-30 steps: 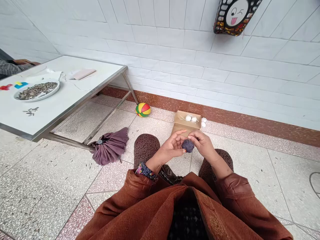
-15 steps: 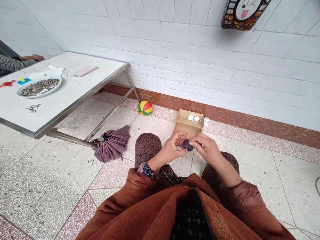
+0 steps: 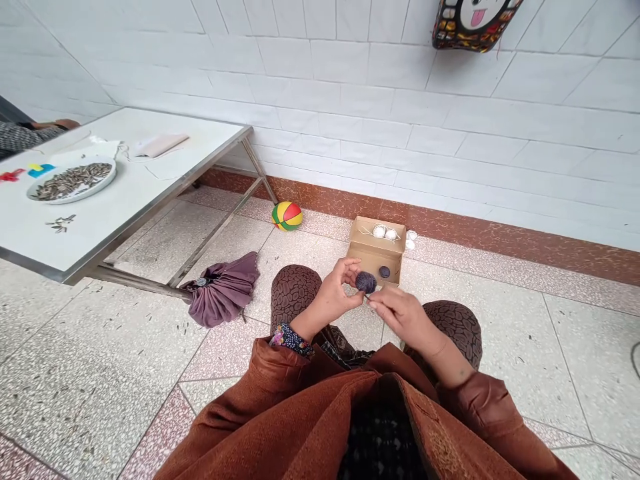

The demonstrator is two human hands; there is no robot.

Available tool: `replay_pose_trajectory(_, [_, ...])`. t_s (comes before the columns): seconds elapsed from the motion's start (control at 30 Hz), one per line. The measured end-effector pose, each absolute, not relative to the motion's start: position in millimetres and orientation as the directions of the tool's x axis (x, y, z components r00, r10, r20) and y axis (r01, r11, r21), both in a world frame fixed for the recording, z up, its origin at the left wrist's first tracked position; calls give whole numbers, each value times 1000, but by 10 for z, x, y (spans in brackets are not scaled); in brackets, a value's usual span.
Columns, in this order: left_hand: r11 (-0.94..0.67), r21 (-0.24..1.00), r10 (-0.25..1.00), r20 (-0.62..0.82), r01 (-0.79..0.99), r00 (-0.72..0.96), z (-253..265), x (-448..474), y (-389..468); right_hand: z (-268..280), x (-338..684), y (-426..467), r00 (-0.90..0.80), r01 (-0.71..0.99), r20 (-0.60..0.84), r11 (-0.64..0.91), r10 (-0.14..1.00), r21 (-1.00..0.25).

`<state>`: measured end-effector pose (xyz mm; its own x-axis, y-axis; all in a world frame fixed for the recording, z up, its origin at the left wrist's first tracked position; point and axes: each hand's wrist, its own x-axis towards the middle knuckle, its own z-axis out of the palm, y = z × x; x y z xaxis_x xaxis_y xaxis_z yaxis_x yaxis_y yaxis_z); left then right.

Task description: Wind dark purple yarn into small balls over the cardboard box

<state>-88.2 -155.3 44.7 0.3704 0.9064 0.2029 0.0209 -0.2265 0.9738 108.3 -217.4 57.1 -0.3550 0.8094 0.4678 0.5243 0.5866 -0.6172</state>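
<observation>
White-tiled wall (image 3: 325, 80) stands behind a speckled floor (image 3: 500, 320). The curled left hand (image 3: 333, 293) holds a dark purple yarn ball (image 3: 366, 282) near an open cardboard box (image 3: 367, 257); the right hand (image 3: 400, 313) pinches what appears to be its loose strand (image 3: 368, 298), too fine to see clearly. Inside the box lie two white balls (image 3: 379, 231) and a smaller dark ball (image 3: 384, 271).

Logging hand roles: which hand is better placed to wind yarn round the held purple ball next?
The right hand, probably: it pinches what looks like a dark strand beside the purple yarn ball, seemingly free to circle it. The left hand cradles the ball, so it seems better suited to support.
</observation>
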Motion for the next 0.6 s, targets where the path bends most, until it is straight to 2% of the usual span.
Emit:
replay_pose_trajectory(0.07, [-250, 968, 849, 227, -16, 477, 499, -884, -1596, 703, 1171, -2042, -281, 524, 494, 563, 823, -640])
replay_pose_trajectory(0.17, [-189, 969, 787, 245, -157, 565, 574, -875, -1655, 655, 1206, -1878, -165, 534, 478, 485, 863, -692])
replay_pose_trajectory(0.23, [-116, 962, 796, 239, -248, 556, 587, -869, -1668, 497, 1132, -1888, -124, 513, 456, 450, 881, -731])
replay_pose_trajectory(0.3, [-74, 955, 845, 213, -287, 491, 560, -870, -1655, 339, 1019, -2005, -158, 512, 436, 452, 886, -731])
replay_pose_trajectory(0.4, [-107, 974, 918, 173, -199, 356, 480, -893, -1618, 297, 913, -2238, -335, 514, 393, 516, 856, -686])
replay_pose_trajectory(0.47, [-150, 985, 930, 171, -89, 324, 436, -915, -1604, 428, 937, -2305, -385, 511, 397, 551, 833, -660])
replay_pose_trajectory(0.53, [-171, 985, 916, 167, -23, 365, 419, -932, -1607, 608, 1023, -2246, -332, 515, 447, 557, 831, -652])
replay_pose_trajectory(0.6, [-153, 987, 879, 157, -47, 450, 429, -935, -1624, 729, 1122, -2091, -233, 545, 478, 520, 847, -658])
